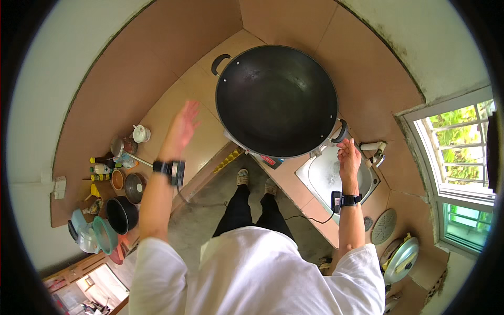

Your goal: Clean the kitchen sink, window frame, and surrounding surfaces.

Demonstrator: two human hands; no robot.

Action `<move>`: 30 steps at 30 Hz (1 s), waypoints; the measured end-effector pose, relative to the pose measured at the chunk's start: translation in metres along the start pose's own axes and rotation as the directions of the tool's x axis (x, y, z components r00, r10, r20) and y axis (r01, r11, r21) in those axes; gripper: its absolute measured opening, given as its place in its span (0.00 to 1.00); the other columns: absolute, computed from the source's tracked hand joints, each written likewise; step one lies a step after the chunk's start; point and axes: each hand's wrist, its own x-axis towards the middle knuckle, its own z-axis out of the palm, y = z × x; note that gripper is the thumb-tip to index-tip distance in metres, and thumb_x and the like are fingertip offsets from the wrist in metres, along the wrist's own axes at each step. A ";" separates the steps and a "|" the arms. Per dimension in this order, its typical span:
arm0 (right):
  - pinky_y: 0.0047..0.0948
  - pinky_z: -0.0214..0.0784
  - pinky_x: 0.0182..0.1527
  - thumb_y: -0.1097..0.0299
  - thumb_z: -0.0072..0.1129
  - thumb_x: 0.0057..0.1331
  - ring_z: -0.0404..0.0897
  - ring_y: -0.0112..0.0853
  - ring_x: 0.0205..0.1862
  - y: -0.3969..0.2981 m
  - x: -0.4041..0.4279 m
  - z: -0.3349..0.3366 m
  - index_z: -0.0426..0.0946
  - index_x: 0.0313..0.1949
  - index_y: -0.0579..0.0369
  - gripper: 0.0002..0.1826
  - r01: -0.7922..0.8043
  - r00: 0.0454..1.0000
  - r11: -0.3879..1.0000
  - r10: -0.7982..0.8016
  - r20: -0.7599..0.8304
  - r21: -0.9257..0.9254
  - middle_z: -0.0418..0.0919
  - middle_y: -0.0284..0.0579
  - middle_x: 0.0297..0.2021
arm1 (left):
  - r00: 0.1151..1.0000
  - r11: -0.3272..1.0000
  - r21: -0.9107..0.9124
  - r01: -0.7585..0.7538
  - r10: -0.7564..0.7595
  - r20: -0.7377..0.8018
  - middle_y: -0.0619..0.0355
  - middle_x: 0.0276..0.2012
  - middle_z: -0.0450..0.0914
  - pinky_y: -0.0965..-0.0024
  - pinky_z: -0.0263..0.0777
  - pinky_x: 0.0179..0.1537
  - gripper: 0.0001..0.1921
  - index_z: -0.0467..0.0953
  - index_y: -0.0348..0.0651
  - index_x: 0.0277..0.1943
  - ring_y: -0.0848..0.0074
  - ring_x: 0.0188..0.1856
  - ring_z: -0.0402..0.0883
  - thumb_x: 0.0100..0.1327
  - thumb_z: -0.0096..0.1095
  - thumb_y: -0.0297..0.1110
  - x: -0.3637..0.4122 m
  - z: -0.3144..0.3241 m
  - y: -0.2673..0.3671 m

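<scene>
A large black wok with two riveted loop handles sits at the counter corner, its inside dark and bare. Over the tiled counter to the wok's left is my left hand, blurred, its fingers spread and nothing in it. The wok's far-left handle stands apart from that hand. My right hand is palm up just below the wok's near-right handle, with its fingers loosely bent and not wrapped round it. Whether the fingertips touch the handle I cannot tell. Under the wok, a cooker shows only in part.
A steel sink lies beneath my right hand, with a tap behind it. Along the left counter stand a white lidded cup, several bottles, a black pot and a green basin. Cables hang from both wrist straps.
</scene>
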 end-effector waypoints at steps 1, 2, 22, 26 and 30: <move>0.19 0.58 0.26 0.50 0.55 0.74 0.73 0.20 0.25 -0.004 0.000 0.005 0.80 0.43 0.60 0.22 0.011 1.000 1.000 -0.011 0.006 -0.009 0.81 0.37 0.29 | 1.000 0.999 -0.049 0.020 -0.019 0.024 0.52 0.79 0.48 0.49 0.34 0.76 0.43 0.51 0.39 0.76 0.63 0.80 0.40 0.73 0.42 0.65 0.023 0.001 0.011; 0.19 0.57 0.24 0.52 0.56 0.74 0.73 0.20 0.24 -0.006 0.006 0.009 0.78 0.40 0.58 0.19 0.002 1.000 1.000 -0.002 0.016 -0.012 0.80 0.36 0.28 | 0.997 0.995 -0.096 0.040 -0.034 0.063 0.51 0.80 0.46 0.47 0.32 0.76 0.47 0.49 0.37 0.77 0.63 0.80 0.38 0.70 0.42 0.70 0.050 0.004 0.023; 0.15 0.55 0.25 0.69 0.56 0.74 0.66 0.16 0.23 -0.056 -0.073 0.057 0.80 0.45 0.64 0.10 0.076 0.995 0.997 -0.076 0.071 0.007 0.79 0.37 0.31 | 0.963 0.900 -0.432 0.053 0.069 0.261 0.45 0.62 0.78 0.67 0.61 0.62 0.44 0.70 0.30 0.65 0.70 0.61 0.74 0.69 0.41 0.69 -0.034 -0.044 0.067; 0.16 0.57 0.24 0.70 0.57 0.73 0.69 0.17 0.23 -0.056 -0.094 0.053 0.80 0.46 0.64 0.10 0.060 0.963 0.998 -0.065 0.261 0.025 0.81 0.37 0.31 | 0.982 0.877 -0.469 -0.103 0.164 0.090 0.46 0.58 0.81 0.65 0.61 0.62 0.42 0.74 0.32 0.62 0.68 0.60 0.77 0.70 0.39 0.69 -0.163 -0.078 0.045; 0.14 0.52 0.20 0.69 0.58 0.72 0.66 0.14 0.19 -0.044 -0.120 0.059 0.81 0.46 0.62 0.09 0.035 0.933 0.998 -0.015 0.358 -0.048 0.82 0.37 0.31 | 0.967 0.835 -0.489 -0.253 0.228 -0.113 0.48 0.55 0.84 0.63 0.64 0.59 0.38 0.78 0.35 0.56 0.69 0.56 0.79 0.69 0.46 0.67 -0.291 -0.099 -0.016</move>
